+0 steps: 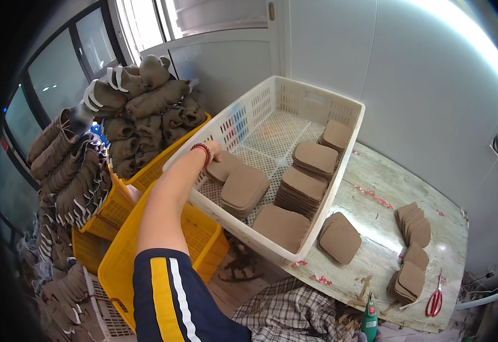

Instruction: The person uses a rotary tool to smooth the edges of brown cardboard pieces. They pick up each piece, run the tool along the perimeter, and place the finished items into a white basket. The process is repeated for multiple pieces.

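My left arm reaches into a white plastic crate [323, 102]. At its end, my left hand [215, 150], with a red bead bracelet at the wrist, is closed at the corner of a stack of brown rounded-square pads [226, 166]; some fingers are hidden. Beside it lies another pad stack [245, 187], and several more stacks line the crate's right side. At the lower edge, a green pointed hand tool [369, 320] stands tip up with a red button. Only fingertips of my right hand [379, 335] show, around the tool's base.
The crate rests partly on a worn table [374, 228]. Loose pad piles [340, 238] and red-handled scissors [434, 300] lie on it. To the left, yellow crates [203, 233] hold heaped brown shoe uppers [158, 102]. Checked cloth [294, 310] hangs below the crate.
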`<action>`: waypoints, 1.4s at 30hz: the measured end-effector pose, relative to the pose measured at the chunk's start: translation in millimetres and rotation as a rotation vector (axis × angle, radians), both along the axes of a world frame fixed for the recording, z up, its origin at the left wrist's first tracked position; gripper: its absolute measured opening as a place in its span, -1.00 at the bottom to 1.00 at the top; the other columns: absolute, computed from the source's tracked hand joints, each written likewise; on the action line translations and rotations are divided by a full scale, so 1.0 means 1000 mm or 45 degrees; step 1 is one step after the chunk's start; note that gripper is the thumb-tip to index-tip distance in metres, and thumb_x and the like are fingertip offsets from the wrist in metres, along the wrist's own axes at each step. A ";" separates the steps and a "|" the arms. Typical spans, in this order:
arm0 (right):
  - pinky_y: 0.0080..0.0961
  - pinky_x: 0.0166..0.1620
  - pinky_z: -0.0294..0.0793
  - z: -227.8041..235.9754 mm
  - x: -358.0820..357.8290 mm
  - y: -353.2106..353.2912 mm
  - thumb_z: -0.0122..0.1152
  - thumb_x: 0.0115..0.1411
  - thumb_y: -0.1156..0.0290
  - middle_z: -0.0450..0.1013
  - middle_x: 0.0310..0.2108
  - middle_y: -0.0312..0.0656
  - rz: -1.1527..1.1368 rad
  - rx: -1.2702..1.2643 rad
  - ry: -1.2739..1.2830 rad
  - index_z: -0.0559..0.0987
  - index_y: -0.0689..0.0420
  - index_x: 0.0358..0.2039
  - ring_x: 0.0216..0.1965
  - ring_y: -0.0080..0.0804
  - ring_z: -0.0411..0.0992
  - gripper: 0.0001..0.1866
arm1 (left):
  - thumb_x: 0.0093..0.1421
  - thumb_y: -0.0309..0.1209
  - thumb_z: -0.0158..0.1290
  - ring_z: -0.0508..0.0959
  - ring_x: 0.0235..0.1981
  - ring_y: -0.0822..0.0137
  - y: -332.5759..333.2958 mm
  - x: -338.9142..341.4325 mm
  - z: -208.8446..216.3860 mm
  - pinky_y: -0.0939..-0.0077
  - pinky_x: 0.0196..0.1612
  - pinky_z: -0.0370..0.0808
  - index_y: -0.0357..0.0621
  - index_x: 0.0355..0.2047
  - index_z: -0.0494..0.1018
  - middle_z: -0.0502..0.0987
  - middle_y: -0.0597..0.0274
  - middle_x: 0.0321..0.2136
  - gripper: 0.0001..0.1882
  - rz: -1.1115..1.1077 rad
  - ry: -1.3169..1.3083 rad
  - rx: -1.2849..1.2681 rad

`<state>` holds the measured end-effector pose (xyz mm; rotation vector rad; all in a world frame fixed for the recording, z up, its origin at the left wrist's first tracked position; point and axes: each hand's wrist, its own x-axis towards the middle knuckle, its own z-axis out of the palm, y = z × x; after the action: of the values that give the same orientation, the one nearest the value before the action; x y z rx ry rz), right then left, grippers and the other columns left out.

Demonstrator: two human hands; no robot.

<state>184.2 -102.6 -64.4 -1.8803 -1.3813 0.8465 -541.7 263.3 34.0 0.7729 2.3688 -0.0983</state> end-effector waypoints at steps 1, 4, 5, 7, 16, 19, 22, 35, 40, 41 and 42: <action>-0.61 -0.52 0.28 -0.006 0.004 0.001 0.31 0.08 0.35 0.39 -0.56 -0.35 0.030 0.018 -0.022 0.50 0.24 -0.19 -0.59 -0.62 0.27 -0.67 | 0.21 -0.33 0.07 0.42 0.02 -0.06 0.003 -0.018 -0.018 -0.07 0.02 0.37 -0.37 0.00 0.38 0.37 -0.04 0.07 -0.58 0.083 0.016 -0.087; -0.61 -0.52 0.28 0.003 -0.003 0.004 0.31 0.07 0.32 0.39 -0.56 -0.34 0.012 -0.043 -0.109 0.50 0.25 -0.17 -0.60 -0.61 0.28 -0.64 | 0.19 -0.25 0.09 0.51 -0.07 0.04 0.004 -0.004 -0.022 0.09 -0.01 0.43 -0.20 -0.04 0.48 0.49 0.13 -0.02 -0.62 -0.203 0.169 -0.408; -0.60 -0.52 0.28 0.001 -0.003 0.002 0.31 0.07 0.31 0.40 -0.56 -0.33 0.008 -0.059 -0.127 0.49 0.25 -0.16 -0.60 -0.61 0.28 -0.62 | 0.19 -0.24 0.09 0.54 -0.09 0.07 0.004 0.014 -0.013 0.14 -0.02 0.45 -0.16 -0.04 0.49 0.51 0.18 -0.03 -0.63 -0.451 0.258 -0.528; -0.60 -0.52 0.29 -0.007 0.001 0.002 0.31 0.07 0.30 0.40 -0.55 -0.32 0.043 -0.075 -0.149 0.48 0.26 -0.14 -0.60 -0.60 0.29 -0.60 | 0.19 -0.28 0.09 0.53 -0.08 0.10 -0.015 0.027 -0.005 0.17 -0.05 0.47 -0.20 -0.03 0.47 0.49 0.13 -0.01 -0.62 -0.423 0.242 -0.505; -0.56 -0.46 0.33 -0.005 -0.007 0.003 0.35 0.04 0.24 0.43 -0.49 -0.28 -0.004 -0.095 0.029 0.47 0.21 -0.05 -0.54 -0.56 0.32 -0.50 | -0.03 -0.42 0.27 0.53 -0.44 0.38 -0.033 0.019 -0.008 0.52 -0.34 0.47 -0.22 -0.48 0.54 0.62 0.22 -0.37 -0.84 -1.804 0.468 -0.683; -0.54 -0.45 0.33 0.018 -0.017 0.011 0.31 0.08 0.21 0.43 -0.49 -0.27 0.136 0.199 -0.061 0.46 0.21 -0.06 -0.53 -0.54 0.31 -0.52 | -0.03 -0.52 -0.03 0.61 -0.41 0.07 -0.038 -0.060 -0.061 0.18 -0.30 0.52 -0.31 -0.42 0.59 0.60 -0.06 -0.44 -0.78 -0.788 0.549 -0.213; -0.50 -0.22 0.43 0.041 -0.022 0.002 0.43 -0.08 0.36 0.49 -0.30 -0.19 -0.024 -0.103 0.167 0.46 0.23 -0.07 -0.32 -0.49 0.41 -0.46 | 0.03 -0.50 0.01 0.59 -0.39 0.06 -0.017 0.009 0.003 0.25 -0.32 0.50 -0.29 -0.44 0.54 0.57 -0.01 -0.46 -0.85 -1.143 0.885 0.200; -0.52 -0.21 0.46 0.044 -0.003 -0.029 0.45 -0.06 0.30 0.50 -0.25 -0.17 -0.094 -0.072 0.358 0.42 0.26 0.00 -0.28 -0.48 0.44 -0.37 | -0.07 -0.58 0.10 0.18 0.25 0.06 -0.150 0.467 0.051 0.18 0.26 0.11 -0.23 0.07 0.32 0.34 0.00 0.11 -0.40 -1.902 0.285 1.018; -0.48 -0.18 0.46 0.041 0.010 -0.045 0.46 -0.08 0.25 0.50 -0.26 -0.11 -0.127 -0.051 0.305 0.42 0.26 -0.02 -0.27 -0.41 0.47 -0.35 | -0.21 -0.36 0.32 -0.10 0.36 0.11 -0.078 0.470 -0.030 -0.08 0.33 -0.19 -0.07 0.27 0.05 0.09 0.13 0.28 0.01 -1.785 0.398 0.266; -0.47 -0.18 0.46 0.040 0.012 -0.047 0.46 -0.09 0.24 0.50 -0.26 -0.10 -0.137 -0.037 0.270 0.43 0.26 -0.02 -0.27 -0.40 0.47 -0.35 | -0.22 -0.35 0.32 -0.10 0.35 0.09 -0.075 0.470 -0.031 -0.12 0.31 -0.18 -0.09 0.26 0.08 0.11 0.13 0.27 0.00 -1.782 0.359 0.245; -0.46 -0.18 0.46 0.038 0.013 -0.049 0.46 -0.09 0.23 0.50 -0.25 -0.09 -0.147 -0.005 0.279 0.43 0.27 -0.02 -0.26 -0.37 0.48 -0.35 | -0.23 -0.33 0.33 -0.09 0.35 0.06 -0.074 0.469 -0.032 -0.15 0.30 -0.18 -0.10 0.24 0.11 0.12 0.12 0.26 -0.01 -1.775 0.321 0.223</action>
<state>197.6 -151.9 -26.1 -1.7911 -1.1285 0.9654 -73.0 189.3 1.8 2.4364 1.5849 -0.5752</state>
